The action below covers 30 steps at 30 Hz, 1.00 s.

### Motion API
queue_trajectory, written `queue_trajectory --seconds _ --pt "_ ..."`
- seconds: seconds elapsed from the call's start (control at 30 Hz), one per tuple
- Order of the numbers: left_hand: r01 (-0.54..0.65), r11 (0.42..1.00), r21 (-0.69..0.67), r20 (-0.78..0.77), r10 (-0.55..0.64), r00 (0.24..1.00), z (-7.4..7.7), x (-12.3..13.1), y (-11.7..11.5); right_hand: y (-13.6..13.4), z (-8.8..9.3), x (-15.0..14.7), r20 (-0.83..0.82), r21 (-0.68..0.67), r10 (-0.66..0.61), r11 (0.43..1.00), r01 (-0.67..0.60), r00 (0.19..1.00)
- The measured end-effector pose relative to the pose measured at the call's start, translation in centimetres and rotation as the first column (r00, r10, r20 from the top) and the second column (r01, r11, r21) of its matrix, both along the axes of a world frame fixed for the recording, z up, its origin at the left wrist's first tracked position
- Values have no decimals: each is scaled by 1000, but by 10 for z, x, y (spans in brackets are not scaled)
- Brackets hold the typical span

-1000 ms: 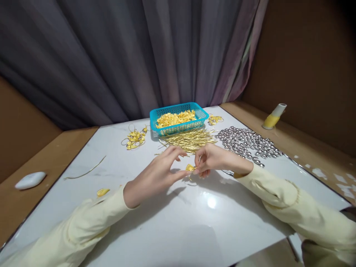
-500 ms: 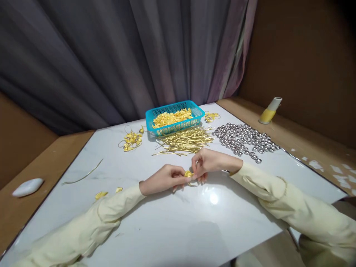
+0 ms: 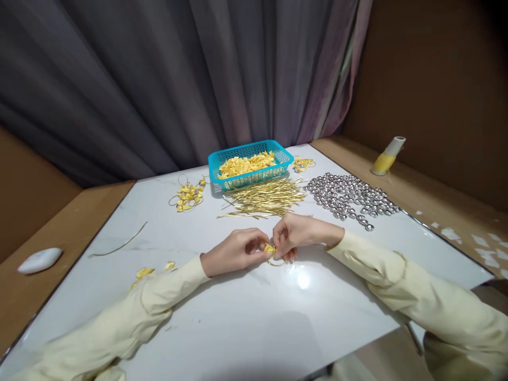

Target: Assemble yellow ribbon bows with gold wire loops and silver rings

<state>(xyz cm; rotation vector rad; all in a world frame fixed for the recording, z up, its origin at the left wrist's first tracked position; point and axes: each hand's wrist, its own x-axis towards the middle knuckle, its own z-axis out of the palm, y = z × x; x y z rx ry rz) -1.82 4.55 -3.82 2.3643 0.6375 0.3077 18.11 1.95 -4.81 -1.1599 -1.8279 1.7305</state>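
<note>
My left hand (image 3: 236,250) and my right hand (image 3: 296,233) meet over the middle of the white table (image 3: 246,312). Both pinch a small yellow ribbon piece (image 3: 270,248) between their fingertips, with a thin gold loop hanging just under it. Behind the hands lies a pile of gold wire ties (image 3: 264,197). Further back stands a blue basket (image 3: 248,164) filled with yellow ribbon pieces. A heap of silver beads (image 3: 349,198) lies to the right of the ties.
Finished yellow bows with loops (image 3: 188,195) lie left of the basket, a few more bows (image 3: 302,164) to its right. A loose gold tie (image 3: 119,246) and yellow scraps (image 3: 145,273) sit at left. A white object (image 3: 39,260) and a yellow-white spool (image 3: 387,157) rest on the brown ledge.
My left hand went from spread fingers to a pinch on the yellow piece beside my right hand. Both hands have stayed together over the table's middle since.
</note>
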Motion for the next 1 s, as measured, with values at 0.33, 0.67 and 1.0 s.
queue_trajectory --seconds 0.33,0.67,1.0 --pt "-67 881 -469 -5 73 997 -1 4 -2 -3 5 -2 -7 17 -3 1000 3 1000" --pt "-130 799 -587 108 235 966 -4 6 -8 -4 1 -5 77 117 -130 986 121 988" --pt "-154 764 -627 211 357 910 -11 7 -12 -15 17 -4 233 448 -209 890 86 950"
